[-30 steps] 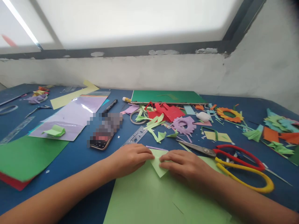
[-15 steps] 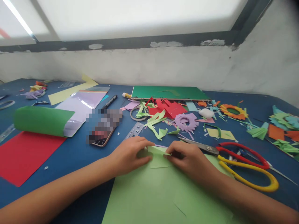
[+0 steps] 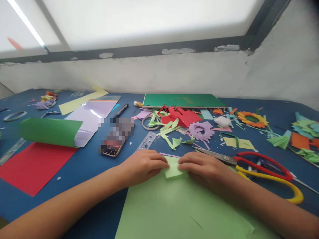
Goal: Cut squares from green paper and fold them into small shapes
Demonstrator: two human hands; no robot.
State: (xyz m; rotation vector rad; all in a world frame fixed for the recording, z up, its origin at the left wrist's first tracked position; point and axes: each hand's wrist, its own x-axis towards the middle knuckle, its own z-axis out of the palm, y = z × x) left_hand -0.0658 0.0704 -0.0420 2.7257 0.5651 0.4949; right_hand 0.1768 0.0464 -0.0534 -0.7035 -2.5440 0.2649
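Between my two hands lies a small light green paper piece (image 3: 173,168), resting on a large light green sheet (image 3: 184,209). My left hand (image 3: 147,167) has its fingers together on the piece's left edge. My right hand (image 3: 204,167) holds the right edge the same way, its thumb hidden. Just right of my right hand, scissors (image 3: 230,160) with one red and one yellow handle lie on the blue table. A purple paper flower ring (image 3: 201,130) sits beyond my hands.
A phone (image 3: 117,139), a marker (image 3: 120,113) and a red sheet (image 3: 37,169) lie left on the blue table (image 3: 82,209). Red scraps (image 3: 183,116), a green board (image 3: 184,100) and an orange-yellow ring (image 3: 253,119) are farther back. A clear ruler (image 3: 147,141) lies ahead.
Both hands have lowered onto the small green piece, whose raised edge is now flatter. The whole view has shifted slightly, with table items appearing a little farther right and lower.
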